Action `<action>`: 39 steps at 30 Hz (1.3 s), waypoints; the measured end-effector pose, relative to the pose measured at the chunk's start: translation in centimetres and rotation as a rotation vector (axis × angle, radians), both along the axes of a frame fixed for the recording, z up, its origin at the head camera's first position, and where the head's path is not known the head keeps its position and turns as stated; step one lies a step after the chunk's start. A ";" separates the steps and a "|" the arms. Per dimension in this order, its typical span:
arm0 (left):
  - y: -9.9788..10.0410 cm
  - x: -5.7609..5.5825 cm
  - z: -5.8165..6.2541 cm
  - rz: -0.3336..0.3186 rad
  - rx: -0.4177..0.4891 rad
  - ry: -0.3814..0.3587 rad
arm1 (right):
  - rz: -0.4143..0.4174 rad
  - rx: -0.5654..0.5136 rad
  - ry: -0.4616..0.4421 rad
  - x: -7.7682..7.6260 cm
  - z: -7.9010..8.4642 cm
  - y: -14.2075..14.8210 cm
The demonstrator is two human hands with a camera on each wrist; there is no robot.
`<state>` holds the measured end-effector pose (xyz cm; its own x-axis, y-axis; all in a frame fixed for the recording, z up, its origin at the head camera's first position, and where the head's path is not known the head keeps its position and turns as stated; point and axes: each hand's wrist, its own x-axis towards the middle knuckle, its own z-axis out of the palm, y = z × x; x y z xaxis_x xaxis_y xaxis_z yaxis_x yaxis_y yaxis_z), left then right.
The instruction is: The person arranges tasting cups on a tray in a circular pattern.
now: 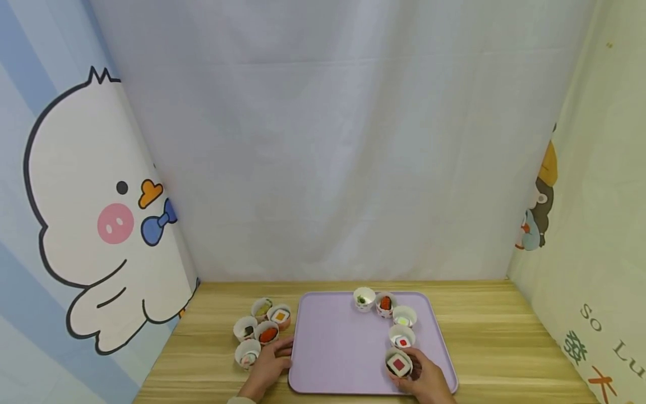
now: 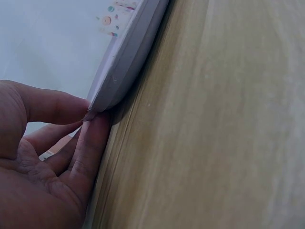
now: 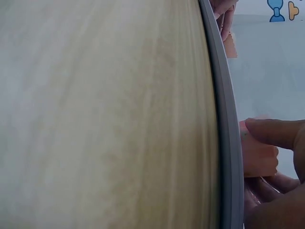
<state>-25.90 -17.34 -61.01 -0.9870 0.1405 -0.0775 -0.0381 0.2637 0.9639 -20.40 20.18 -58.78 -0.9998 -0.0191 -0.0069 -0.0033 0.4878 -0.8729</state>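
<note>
My left hand (image 1: 272, 363) pinches the left rim of a lilac tray (image 1: 330, 359); in the left wrist view, the thumb lies on the tray rim (image 2: 121, 67) with a finger below it. With thumb and fingers, my right hand (image 1: 426, 377) grips a small scalloped paper cup (image 1: 390, 367) at the tray's front right. A white square sushi piece with a dark red centre (image 1: 399, 365) sits in that cup. The right wrist view shows the cup's pinkish-orange side (image 3: 259, 155), just behind the tray edge. Behind it stands a cup with a red-centred piece (image 1: 402, 338).
Further back on the tray are a cup with a pale yellow-green piece (image 1: 404, 318), an orange-topped one (image 1: 386, 304) and one with green bits (image 1: 364, 300). Several filled cups (image 1: 247, 329) cluster on the wooden table (image 1: 202, 359), left of the tray. A pale curtain (image 1: 328, 168) hangs behind.
</note>
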 end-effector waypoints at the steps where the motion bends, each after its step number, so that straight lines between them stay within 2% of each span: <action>1: 0.0 0.0 0.0 0.000 0.003 0.000 | -0.003 -0.013 0.001 0.0 0.0 0.0; 6: 0.0 0.0 0.0 0.005 0.005 0.002 | -0.043 -0.067 0.004 0.2 0.3 -0.1; 14: 0.0 0.5 0.5 -0.007 0.022 -0.006 | -0.063 -0.071 -0.012 0.0 0.2 -0.2; 21: 0.0 0.7 0.6 -0.027 0.051 0.004 | -0.126 -0.106 0.021 -0.1 0.3 -0.4; 27: -0.2 0.6 0.5 -0.056 0.092 0.056 | -0.162 -0.086 0.031 0.2 1.2 0.0; 34: 0.1 0.6 0.7 -0.018 0.044 -0.009 | -0.163 -0.119 0.025 0.5 2.5 0.7; 39: 0.1 0.6 0.9 -0.016 0.033 -0.009 | -0.160 -0.143 0.059 0.3 3.4 1.4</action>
<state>-25.30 -17.20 -60.10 -0.9840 0.1585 -0.0813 -0.0428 0.2323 0.9717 -20.07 21.58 -55.39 -0.9887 0.1435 0.0434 0.0110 0.3579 -0.9337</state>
